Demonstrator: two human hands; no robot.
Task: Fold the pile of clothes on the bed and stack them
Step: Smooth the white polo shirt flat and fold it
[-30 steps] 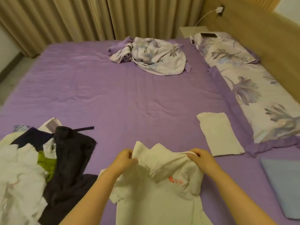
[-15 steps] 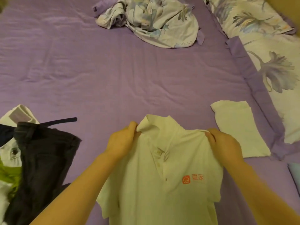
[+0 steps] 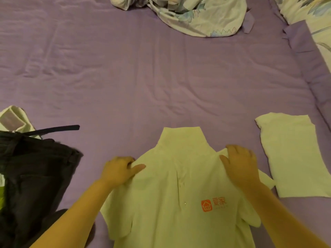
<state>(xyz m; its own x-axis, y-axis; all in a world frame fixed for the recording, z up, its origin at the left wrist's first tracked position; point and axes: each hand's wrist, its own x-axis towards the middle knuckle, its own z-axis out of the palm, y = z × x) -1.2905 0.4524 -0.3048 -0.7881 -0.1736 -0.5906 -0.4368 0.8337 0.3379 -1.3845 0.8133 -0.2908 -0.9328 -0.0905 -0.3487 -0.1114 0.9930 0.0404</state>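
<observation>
- I see the white polo shirt (image 3: 179, 194) lying front-up on the purple bed sheet (image 3: 143, 77) at the lower centre of the frame, collar pointing up the frame; its hem runs out of the bottom edge, so I cannot tell how flat the lower part lies
- My left hand (image 3: 119, 171) pinches the fabric at the shirt's shoulder on the left side of the frame, thumb on top and fingers curled at the edge; my right hand (image 3: 240, 165) rests on the opposite shoulder, fingers bent over the cloth, and I cannot tell whether it grips or only presses
- Risk, as I judge it: the sleeve at lower right looks bunched and partly tucked under, so a fold made now could trap a crease; the sheet beneath is rippled, and dragging the shirt could carry those wrinkles along
- Risk: the dark trousers (image 3: 35, 176) with their belt (image 3: 55, 128) lie near at lower left, part of the unfolded pile; a wide sweep of my left arm could snag them
- Risk: the folded white garment (image 3: 290, 154) at right lies just beside the shirt's sleeve; a careless flip could knock it open
- Writing: an orange house-shaped logo (image 3: 206, 205) sits on the chest with two orange Chinese characters beside it; the second looks like 家, the first I cannot read surely; fainter small print below is illegible
</observation>
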